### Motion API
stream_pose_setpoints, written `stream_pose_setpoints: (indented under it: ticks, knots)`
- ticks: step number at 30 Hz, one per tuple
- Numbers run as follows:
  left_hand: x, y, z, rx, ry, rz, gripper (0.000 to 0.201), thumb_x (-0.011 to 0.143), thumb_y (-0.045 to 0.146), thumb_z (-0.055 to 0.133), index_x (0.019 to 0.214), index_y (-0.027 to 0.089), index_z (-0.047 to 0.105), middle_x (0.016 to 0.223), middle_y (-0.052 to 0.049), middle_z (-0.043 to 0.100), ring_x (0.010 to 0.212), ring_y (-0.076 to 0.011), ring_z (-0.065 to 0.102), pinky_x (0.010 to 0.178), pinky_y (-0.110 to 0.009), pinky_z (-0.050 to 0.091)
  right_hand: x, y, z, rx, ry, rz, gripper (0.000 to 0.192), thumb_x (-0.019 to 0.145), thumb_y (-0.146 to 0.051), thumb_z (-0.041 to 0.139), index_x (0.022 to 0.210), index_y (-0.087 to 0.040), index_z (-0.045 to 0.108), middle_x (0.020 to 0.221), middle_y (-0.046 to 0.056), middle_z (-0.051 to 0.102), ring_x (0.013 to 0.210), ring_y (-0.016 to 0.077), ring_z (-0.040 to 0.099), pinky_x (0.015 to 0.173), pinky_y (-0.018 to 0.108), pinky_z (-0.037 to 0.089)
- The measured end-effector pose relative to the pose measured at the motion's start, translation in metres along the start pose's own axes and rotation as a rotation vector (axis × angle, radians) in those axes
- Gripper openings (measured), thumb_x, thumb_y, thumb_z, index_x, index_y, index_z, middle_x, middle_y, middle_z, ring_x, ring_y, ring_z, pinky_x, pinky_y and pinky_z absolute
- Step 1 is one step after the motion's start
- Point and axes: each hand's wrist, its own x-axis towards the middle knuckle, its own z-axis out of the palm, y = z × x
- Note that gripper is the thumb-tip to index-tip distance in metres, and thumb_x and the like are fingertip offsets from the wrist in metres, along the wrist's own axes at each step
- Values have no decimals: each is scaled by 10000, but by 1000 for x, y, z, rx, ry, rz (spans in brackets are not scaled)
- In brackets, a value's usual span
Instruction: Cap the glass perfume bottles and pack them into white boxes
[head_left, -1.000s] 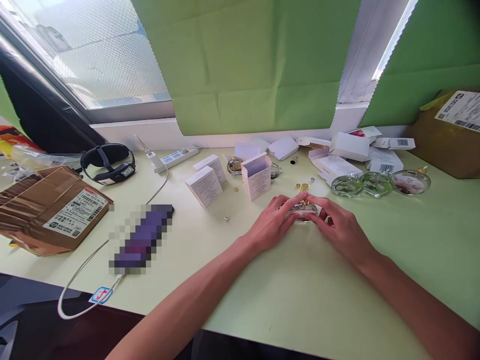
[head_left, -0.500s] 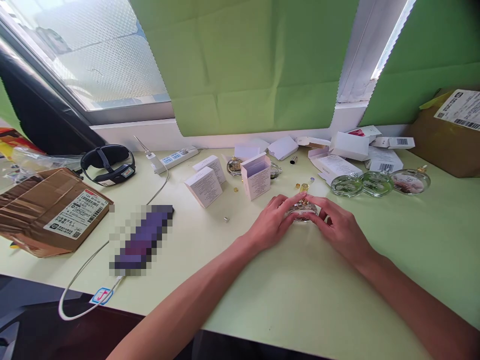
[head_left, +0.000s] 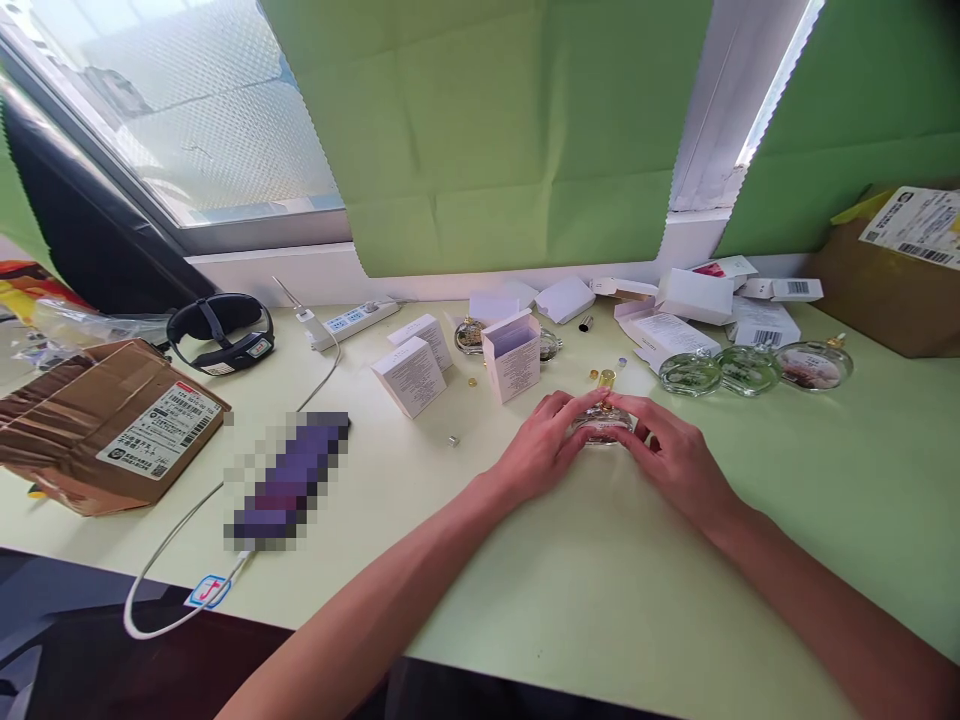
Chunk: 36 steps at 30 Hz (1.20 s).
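Observation:
Both of my hands close around a clear glass perfume bottle [head_left: 604, 424] with a gold neck, standing on the pale green table. My left hand [head_left: 546, 440] grips its left side, thumb low on the glass and forefinger up at the neck. On the opposite side my right hand [head_left: 673, 445] holds it the same way. A gold cap [head_left: 606, 379] shows just past my fingertips. Behind my left hand an open white carton [head_left: 511, 358] stands upright. Three more perfume bottles lie to the right, among them one with green print [head_left: 690, 374] and one with a pinkish label [head_left: 813, 367].
Small white boxes [head_left: 694, 297] are piled at the back right. Two cartons [head_left: 410, 377] stand left of centre. Farther left are a phone [head_left: 291, 475] on a white cable, a power strip [head_left: 360, 318], a black headset [head_left: 220, 335] and a brown cardboard box [head_left: 105, 430]. Tiny caps [head_left: 453, 440] lie about.
Both hands keep their grip on the perfume bottle with hardly any movement. The whole view has shifted very slightly.

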Motion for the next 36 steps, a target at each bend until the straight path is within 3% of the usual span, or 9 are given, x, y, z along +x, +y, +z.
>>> stream_pose_setpoints:
  ticks: [7,10,13,15,18,23,27,32,36]
  knots:
    - [0,1,1,30,14,-55,565,1028,381,406,1558,364,210,1214,-85,568,1153,-234,536,988,-411,479,0,-7,-5,17,-68,75,450,985,-344,547,1424,-358,450,1273,27,667,610,119,592,636,311,556]
    - [0,0,2,1,54,-101,616,1013,384,453,1563,361,177,1189,-84,585,1113,-232,565,959,-416,496,5,-6,-11,88,15,165,597,925,-385,620,1471,-346,383,1296,47,651,514,95,539,537,298,538]
    - [0,-1,3,-22,65,-146,646,995,383,496,1560,343,186,1195,-86,596,1111,-229,570,969,-429,493,18,11,-14,29,140,196,347,959,-395,540,1277,-261,574,1193,80,666,546,119,556,517,301,514]
    - [1,-2,4,-35,71,-166,649,986,382,514,1554,337,203,1208,-90,595,1099,-224,572,963,-430,495,32,28,-13,-76,95,148,291,970,-387,503,1170,-230,644,1153,98,656,587,142,593,605,341,538]
    - [1,-3,5,-48,77,-174,644,981,377,523,1548,331,221,1212,-89,593,1081,-215,571,952,-421,497,52,50,-5,-198,-76,127,350,979,-365,471,1234,-206,650,1217,119,617,605,152,628,699,392,543]
    - [1,-6,6,-52,66,-179,641,979,375,523,1547,321,231,1212,-83,592,1078,-210,568,954,-412,493,64,58,8,-200,-147,104,269,953,-336,536,1109,-220,722,1160,76,692,634,167,645,696,378,528]
    - [0,-4,5,-58,67,-190,639,977,391,525,1543,316,239,1221,-88,587,1070,-212,566,947,-411,496,66,48,-2,-178,-105,120,238,941,-344,570,1064,-211,724,1075,65,735,595,158,629,697,373,527]
    - [0,-1,2,-56,50,-179,633,988,395,498,1549,324,215,1224,-86,588,1068,-214,559,961,-428,487,75,11,-43,-75,34,226,280,882,-429,666,1099,-257,706,954,28,749,536,137,597,560,310,505]
    - [1,-1,2,-53,50,-182,644,984,384,510,1551,320,211,1210,-85,593,1063,-214,562,958,-429,486,64,-16,-53,37,157,131,247,901,-425,653,1087,-269,703,978,31,720,623,136,588,563,275,514]
